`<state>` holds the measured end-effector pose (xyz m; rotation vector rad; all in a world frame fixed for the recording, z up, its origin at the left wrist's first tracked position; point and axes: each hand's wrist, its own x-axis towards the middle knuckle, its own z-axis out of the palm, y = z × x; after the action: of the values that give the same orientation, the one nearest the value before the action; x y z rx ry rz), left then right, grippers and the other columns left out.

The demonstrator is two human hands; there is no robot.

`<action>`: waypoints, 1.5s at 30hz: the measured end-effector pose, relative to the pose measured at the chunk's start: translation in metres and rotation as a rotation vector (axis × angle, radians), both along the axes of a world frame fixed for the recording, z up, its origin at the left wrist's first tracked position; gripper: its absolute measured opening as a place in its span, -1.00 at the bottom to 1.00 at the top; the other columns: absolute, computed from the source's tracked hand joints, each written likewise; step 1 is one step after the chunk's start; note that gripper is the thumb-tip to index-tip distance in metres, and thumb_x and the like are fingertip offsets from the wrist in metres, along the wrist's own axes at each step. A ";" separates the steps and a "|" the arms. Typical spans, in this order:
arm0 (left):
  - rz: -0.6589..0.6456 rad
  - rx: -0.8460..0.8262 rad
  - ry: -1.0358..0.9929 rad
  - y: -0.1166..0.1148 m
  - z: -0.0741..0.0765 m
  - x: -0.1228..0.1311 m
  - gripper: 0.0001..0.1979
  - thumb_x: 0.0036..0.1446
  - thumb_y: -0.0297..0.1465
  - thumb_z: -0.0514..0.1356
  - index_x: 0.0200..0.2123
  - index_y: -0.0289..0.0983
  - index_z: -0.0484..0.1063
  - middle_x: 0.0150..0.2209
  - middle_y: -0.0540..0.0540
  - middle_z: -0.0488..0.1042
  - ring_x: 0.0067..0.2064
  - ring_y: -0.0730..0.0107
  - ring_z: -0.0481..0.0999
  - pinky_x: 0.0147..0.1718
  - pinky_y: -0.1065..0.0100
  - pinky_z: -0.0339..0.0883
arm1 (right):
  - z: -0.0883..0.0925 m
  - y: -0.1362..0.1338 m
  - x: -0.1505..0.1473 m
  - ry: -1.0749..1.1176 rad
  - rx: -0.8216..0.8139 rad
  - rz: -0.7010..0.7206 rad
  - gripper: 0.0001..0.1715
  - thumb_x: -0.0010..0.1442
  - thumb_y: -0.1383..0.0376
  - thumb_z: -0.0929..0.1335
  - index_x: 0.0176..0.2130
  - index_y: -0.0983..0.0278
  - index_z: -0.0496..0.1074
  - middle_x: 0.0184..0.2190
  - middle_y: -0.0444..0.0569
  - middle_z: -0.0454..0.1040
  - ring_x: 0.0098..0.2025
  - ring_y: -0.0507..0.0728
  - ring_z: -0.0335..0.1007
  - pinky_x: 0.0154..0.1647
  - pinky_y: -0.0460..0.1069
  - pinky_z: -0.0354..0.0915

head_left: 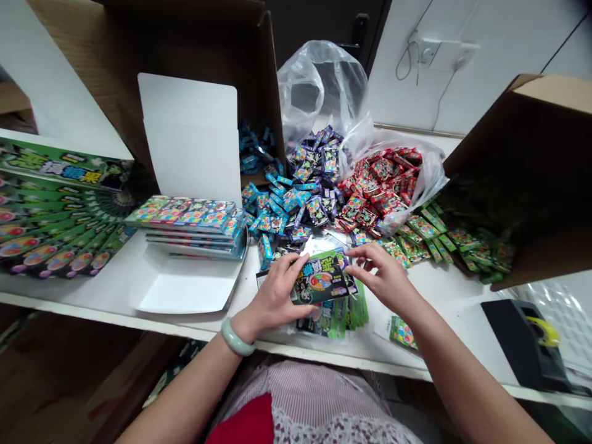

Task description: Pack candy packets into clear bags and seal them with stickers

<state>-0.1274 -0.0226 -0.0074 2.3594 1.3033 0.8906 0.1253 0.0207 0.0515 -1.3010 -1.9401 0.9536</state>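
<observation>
L hand pinches green pkt above table, R hand part-spread at its right edge; some boxes stacked on white carton, many loose pkts left in piles beyond.

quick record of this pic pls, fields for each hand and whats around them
left hand: holds a green candy packet
right hand: fingertips at the packet's far edge, grip unclear
left wrist: pale green bangle
things: loose green packets below the hands, on a white table
rest: blue packets, purple packets, red packets, stacked boxes, cardboard box, black tape dispenser
</observation>
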 end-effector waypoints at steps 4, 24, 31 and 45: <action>0.027 -0.022 -0.045 -0.001 -0.004 -0.003 0.01 -0.10 -0.21 0.40 0.33 -0.22 -0.06 0.13 -0.28 0.16 0.15 -0.07 0.25 0.12 -0.09 0.25 | -0.007 -0.005 0.000 -0.104 0.122 0.106 -0.59 0.30 0.04 0.25 0.01 0.11 0.51 0.23 0.07 0.21 0.30 0.28 0.07 0.29 0.27 0.05; 0.030 -0.052 -0.060 -0.016 -0.015 -0.020 0.02 -0.11 -0.25 0.42 0.32 -0.25 -0.06 0.14 -0.32 0.18 0.18 -0.10 0.22 0.16 -0.12 0.20 | 0.011 0.006 -0.046 -0.004 -0.332 0.193 -0.69 0.23 0.09 0.29 -0.22 0.24 0.49 -0.37 -0.01 0.55 -0.35 0.13 0.45 -0.30 0.07 0.40; 0.044 -0.095 -0.137 -0.016 -0.011 -0.019 0.04 -0.14 -0.22 0.43 0.32 -0.21 -0.07 0.14 -0.29 0.15 0.19 -0.10 0.23 0.15 -0.12 0.24 | 0.007 0.036 -0.037 0.246 -0.145 -0.028 -0.56 0.17 0.01 0.37 -0.09 0.25 0.39 -0.26 0.02 0.55 -0.26 0.13 0.49 -0.26 0.05 0.41; 0.110 -0.111 -0.252 -0.026 -0.012 -0.041 0.10 -0.15 -0.16 0.43 0.35 -0.16 -0.14 0.17 -0.30 0.14 0.22 -0.12 0.22 0.18 -0.13 0.22 | -0.008 0.170 -0.157 -0.475 0.128 -0.093 -0.57 -0.07 0.11 0.49 -0.23 0.32 0.52 -0.08 0.23 0.47 0.08 0.44 0.27 0.08 0.26 0.17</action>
<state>-0.1681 -0.0489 -0.0196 2.0327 1.3502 1.0791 -0.0321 0.1906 0.0434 -1.6331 -2.2193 0.4914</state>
